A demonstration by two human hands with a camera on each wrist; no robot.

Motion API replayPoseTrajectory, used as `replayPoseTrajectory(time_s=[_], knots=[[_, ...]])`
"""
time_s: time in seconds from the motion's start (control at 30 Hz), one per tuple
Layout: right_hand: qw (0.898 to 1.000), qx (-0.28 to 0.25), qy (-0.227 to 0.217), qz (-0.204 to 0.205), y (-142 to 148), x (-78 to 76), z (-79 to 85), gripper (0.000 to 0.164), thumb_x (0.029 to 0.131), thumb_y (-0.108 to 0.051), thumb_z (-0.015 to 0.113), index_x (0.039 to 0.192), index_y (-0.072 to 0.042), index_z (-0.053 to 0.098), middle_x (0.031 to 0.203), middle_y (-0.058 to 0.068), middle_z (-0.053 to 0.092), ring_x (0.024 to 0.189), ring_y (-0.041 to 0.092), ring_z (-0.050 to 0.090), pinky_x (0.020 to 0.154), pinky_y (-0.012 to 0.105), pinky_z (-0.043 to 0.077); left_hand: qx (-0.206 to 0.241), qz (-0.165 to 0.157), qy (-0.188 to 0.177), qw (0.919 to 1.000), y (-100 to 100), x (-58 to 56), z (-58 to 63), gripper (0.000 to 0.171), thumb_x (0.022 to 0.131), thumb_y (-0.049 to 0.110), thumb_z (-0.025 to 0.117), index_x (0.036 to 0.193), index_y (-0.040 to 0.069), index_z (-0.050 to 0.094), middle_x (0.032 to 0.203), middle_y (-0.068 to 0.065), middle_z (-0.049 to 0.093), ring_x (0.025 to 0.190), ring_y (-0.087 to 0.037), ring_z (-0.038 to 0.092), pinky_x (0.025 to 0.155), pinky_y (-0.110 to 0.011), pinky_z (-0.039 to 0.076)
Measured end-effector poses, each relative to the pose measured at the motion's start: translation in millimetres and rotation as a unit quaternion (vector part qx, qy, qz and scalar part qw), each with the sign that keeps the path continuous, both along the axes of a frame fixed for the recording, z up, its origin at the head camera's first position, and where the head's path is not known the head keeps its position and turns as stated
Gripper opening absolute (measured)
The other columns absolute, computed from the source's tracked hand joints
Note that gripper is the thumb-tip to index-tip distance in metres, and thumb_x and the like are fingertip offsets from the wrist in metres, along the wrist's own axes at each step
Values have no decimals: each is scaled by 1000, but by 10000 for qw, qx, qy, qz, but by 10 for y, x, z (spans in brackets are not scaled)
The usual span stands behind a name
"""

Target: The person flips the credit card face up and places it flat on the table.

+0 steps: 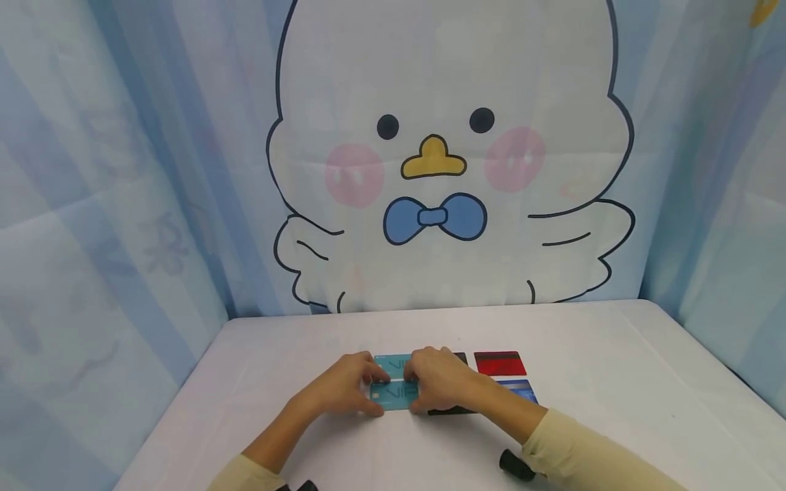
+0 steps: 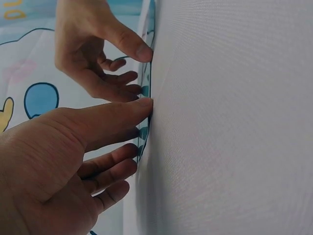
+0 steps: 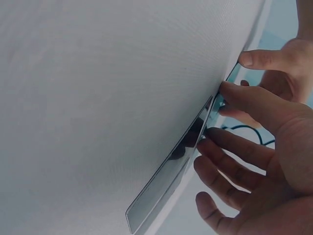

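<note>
Two teal cards lie one behind the other on the white table. My left hand (image 1: 346,389) holds the front teal card (image 1: 394,395) at its left end, thumb at the near edge and fingertips at the far edge. At the right end, my right hand (image 1: 443,378) holds the same card between thumb and fingers. The back teal card (image 1: 390,363) lies just beyond, partly covered by the right fingers. In the right wrist view, a glossy dark card (image 3: 161,183) lies flat beside the right hand's fingers.
Right of the teal cards are a black card (image 1: 460,356) at the back and another black card (image 1: 451,410) in front, both mostly hidden by the right hand. Farther right lie a red card (image 1: 500,363) and a blue card (image 1: 520,389). A black object (image 1: 516,465) shows by the right sleeve.
</note>
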State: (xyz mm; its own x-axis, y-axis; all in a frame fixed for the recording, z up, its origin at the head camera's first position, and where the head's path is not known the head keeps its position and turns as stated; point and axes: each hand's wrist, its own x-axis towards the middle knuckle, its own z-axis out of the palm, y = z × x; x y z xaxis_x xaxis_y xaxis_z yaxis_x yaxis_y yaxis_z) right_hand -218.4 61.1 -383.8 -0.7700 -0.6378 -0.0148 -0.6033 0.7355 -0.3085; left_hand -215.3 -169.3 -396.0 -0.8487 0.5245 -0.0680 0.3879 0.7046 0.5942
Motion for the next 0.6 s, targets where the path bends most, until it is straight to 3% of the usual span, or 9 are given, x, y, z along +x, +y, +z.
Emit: replayPoseTrajectory(time_s=[0.47, 0.6], knots=[[9998, -111, -96, -125, 126, 3, 51, 41, 77, -34, 91, 112, -16, 78, 99, -3, 68, 88, 10, 56, 79, 34, 47, 17, -81, 198, 9998, 60, -47, -13, 48, 77, 22, 92, 121, 9, 77, 103, 3, 65, 95, -14, 59, 85, -27, 50], [9998, -109, -57, -165, 187, -23, 67, 38, 79, -31, 90, 111, -15, 77, 101, -2, 67, 92, 13, 57, 87, 41, 51, -18, -43, 246, 9997, 96, -93, -19, 46, 80, 23, 90, 122, 11, 76, 105, 5, 65, 97, -14, 60, 87, -29, 51]])
